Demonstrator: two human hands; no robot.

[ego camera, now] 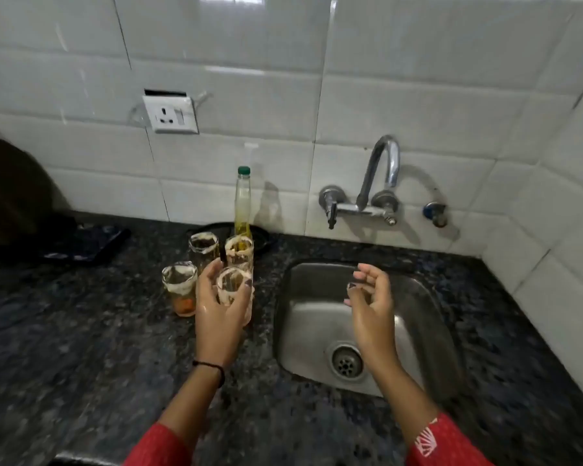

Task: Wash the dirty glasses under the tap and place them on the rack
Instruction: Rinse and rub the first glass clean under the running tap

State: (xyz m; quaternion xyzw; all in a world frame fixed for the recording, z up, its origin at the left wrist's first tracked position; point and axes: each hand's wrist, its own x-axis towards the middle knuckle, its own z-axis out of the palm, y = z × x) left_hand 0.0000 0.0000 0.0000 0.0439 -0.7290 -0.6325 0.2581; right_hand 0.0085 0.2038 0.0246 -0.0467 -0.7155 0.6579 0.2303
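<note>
Left hand (217, 312) grips a glass (231, 281) on dark granite (81, 348). Right hand (371, 299) hangs loose and empty over the sink (305, 319) beside it. White tiles (418, 95) beyond.

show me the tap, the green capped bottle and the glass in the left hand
tap (393, 166): head view, on the spout's downturned end
green-capped bottle (242, 203): head view, on its clear neck
held glass (233, 280): head view, just inside its rim

the sink basin (303, 317) lies open under the tap spout (386, 163). left of it four dirty glasses (179, 284) crowd the counter (81, 331), the front glass (232, 283) screening the rear pair, an oil bottle (243, 203) close behind them.
</note>
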